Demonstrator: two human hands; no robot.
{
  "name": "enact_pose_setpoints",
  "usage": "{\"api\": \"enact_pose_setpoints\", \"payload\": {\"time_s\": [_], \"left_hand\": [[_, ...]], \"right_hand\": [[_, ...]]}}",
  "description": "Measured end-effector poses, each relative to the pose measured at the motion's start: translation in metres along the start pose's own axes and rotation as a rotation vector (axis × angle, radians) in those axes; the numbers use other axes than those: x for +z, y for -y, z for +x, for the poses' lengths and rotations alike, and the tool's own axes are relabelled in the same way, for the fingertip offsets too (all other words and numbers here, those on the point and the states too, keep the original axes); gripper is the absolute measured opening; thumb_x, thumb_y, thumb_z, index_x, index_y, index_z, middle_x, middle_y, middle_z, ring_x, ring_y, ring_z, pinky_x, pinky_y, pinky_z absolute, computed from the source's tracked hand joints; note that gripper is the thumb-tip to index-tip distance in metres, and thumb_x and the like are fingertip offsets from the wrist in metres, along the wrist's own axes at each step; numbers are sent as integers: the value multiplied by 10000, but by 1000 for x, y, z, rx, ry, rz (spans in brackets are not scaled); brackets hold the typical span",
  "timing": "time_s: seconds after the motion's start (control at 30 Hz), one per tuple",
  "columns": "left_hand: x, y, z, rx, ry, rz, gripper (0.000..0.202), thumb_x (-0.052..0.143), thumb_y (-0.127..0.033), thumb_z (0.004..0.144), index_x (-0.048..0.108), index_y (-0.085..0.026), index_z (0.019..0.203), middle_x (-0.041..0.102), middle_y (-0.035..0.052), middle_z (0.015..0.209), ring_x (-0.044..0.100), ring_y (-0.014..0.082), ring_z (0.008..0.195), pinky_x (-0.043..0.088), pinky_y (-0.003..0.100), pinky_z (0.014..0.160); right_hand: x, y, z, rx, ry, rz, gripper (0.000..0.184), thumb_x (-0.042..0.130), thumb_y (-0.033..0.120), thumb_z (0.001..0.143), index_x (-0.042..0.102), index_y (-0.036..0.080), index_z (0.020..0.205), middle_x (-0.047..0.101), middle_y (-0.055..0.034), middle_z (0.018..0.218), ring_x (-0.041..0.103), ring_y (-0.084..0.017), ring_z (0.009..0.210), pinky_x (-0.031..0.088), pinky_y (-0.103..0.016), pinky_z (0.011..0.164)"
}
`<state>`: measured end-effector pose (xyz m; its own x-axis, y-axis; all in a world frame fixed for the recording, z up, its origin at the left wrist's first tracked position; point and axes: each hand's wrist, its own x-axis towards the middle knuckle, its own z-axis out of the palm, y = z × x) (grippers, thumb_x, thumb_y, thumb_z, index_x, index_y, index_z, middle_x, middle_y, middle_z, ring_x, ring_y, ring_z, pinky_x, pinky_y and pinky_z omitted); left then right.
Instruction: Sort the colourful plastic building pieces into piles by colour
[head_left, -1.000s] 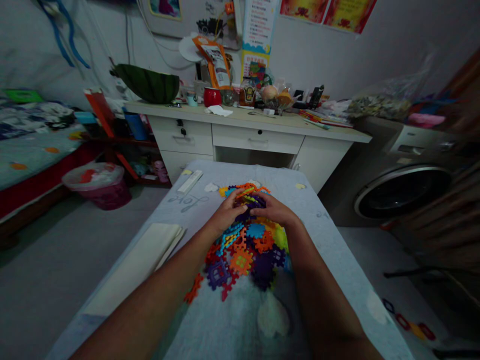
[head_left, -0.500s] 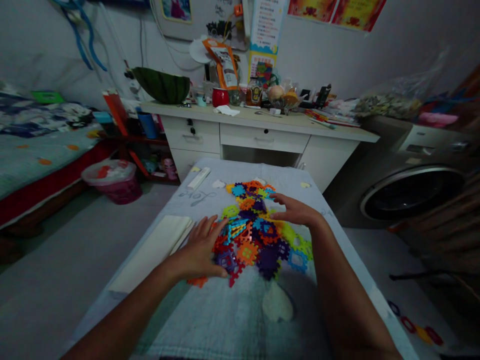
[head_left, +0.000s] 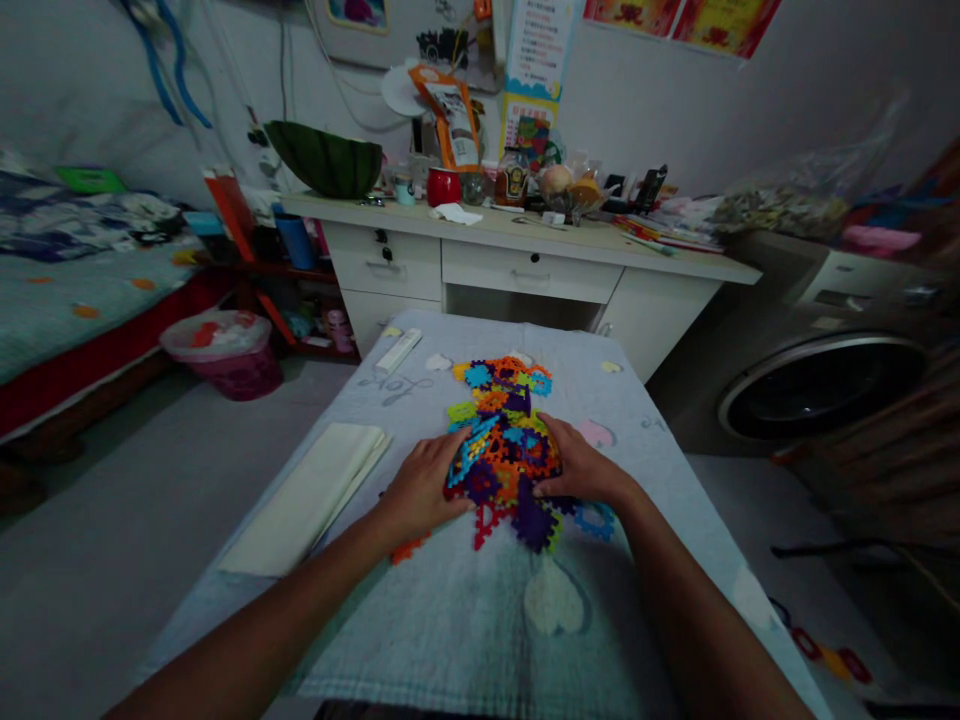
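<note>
Colourful plastic interlocking pieces [head_left: 517,455] with toothed edges lie heaped on the cloth-covered table [head_left: 442,630]. At the left side of the heap, my left hand [head_left: 429,485] is curled round pieces, its thumb toward me. My right hand [head_left: 581,462] presses in from the right with bent fingers. Between the two palms the pieces are bunched up, purple, orange, blue and red. Looser ones spread beyond the hands: an orange piece [head_left: 409,548] by my left wrist, a blue square piece [head_left: 595,520] below my right hand, and several at the far end.
A folded cream cloth [head_left: 304,500] lies on the table's left, with a white remote-like object [head_left: 399,350] behind it. Past the table stands a white desk [head_left: 525,270] crowded with items. A washing machine [head_left: 810,330] is at right, a pink bin [head_left: 225,365] at left.
Both hands have moved inward, my right also toward me, from spread fingers to curled ones. The pieces between them are squeezed together into a tighter, higher heap.
</note>
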<state>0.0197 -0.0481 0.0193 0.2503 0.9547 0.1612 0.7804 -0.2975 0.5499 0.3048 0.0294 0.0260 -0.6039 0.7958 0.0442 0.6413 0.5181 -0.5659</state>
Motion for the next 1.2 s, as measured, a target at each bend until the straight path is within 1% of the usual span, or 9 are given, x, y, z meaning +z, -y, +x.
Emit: {"api": "enact_pose_setpoints", "payload": {"time_s": [0.1, 0.2, 0.37, 0.57, 0.7, 0.87, 1.0, 1.1, 1.2], "left_hand": [[0, 2, 14, 8, 6, -47, 988, 803, -326, 612, 334, -220, 1476, 499, 130, 1404, 466, 330, 1248, 366, 449, 1057], [1, 5, 26, 33, 20, -139, 972, 811, -328, 605, 362, -215, 1459, 498, 137, 1413, 478, 334, 1255, 372, 454, 1057], [4, -3, 47, 104, -27, -248, 753, 727, -239, 674, 455, -233, 1375, 526, 114, 1394, 485, 308, 1271, 360, 450, 1085], [1, -33, 81, 180, -47, -224, 491, 641, -191, 695, 573, -238, 1179, 631, 63, 1188, 567, 269, 1135, 434, 407, 1006], [0, -42, 104, 162, -66, -226, 465, 592, -194, 737, 561, -245, 1199, 640, 44, 1175, 594, 244, 1100, 449, 371, 986], [-2, -28, 130, 120, -161, -172, 594, 550, -237, 817, 411, -234, 1395, 616, 67, 1247, 573, 252, 1144, 418, 382, 1012], [-4, -6, 146, 11, -233, 61, 687, 662, -374, 763, 430, -254, 1399, 535, 100, 1375, 434, 342, 1272, 309, 486, 1077], [-4, 11, 155, -113, -178, 131, 717, 672, -529, 725, 482, -252, 1358, 518, 124, 1373, 413, 364, 1289, 305, 502, 1069], [-3, 24, 161, -157, -99, 113, 730, 654, -602, 699, 525, -234, 1316, 554, 131, 1307, 470, 352, 1251, 348, 455, 1051]], "right_hand": [[10, 4, 5, -9, -72, 50, 1006, 791, 329, 655, 270, 153, 1498, 308, -206, 1479, 345, -313, 1378, 310, -473, 1137], [18, 8, 9, 7, -165, 100, 811, 753, 267, 692, 398, 213, 1419, 240, -162, 1501, 339, -295, 1384, 324, -460, 1133], [19, 13, 13, -40, -316, 173, 506, 657, 160, 720, 567, 249, 1210, 413, -98, 1358, 431, -247, 1303, 331, -434, 1125], [14, 9, 13, 17, -489, 245, 402, 655, 191, 696, 589, 240, 1089, 581, -70, 1143, 553, -243, 1111, 447, -407, 998], [11, 3, 10, 142, -562, 296, 480, 597, 257, 774, 505, 216, 1243, 638, -78, 1141, 606, -229, 1045, 474, -383, 949], [0, -6, 2, 243, -594, 179, 488, 461, 286, 869, 431, 197, 1347, 677, -86, 1130, 643, -213, 888, 483, -406, 899], [-5, -18, 0, 242, -614, 71, 405, 441, 310, 881, 528, 192, 1259, 673, -102, 1150, 612, -250, 1041, 438, -450, 974], [-3, -25, 0, 250, -563, 1, 365, 465, 363, 885, 588, 192, 1183, 670, -110, 1151, 593, -267, 1095, 423, -462, 997], [1, -28, 1, 254, -456, -11, 392, 488, 402, 891, 574, 200, 1215, 675, -106, 1144, 613, -260, 1072, 437, -446, 984]]}}
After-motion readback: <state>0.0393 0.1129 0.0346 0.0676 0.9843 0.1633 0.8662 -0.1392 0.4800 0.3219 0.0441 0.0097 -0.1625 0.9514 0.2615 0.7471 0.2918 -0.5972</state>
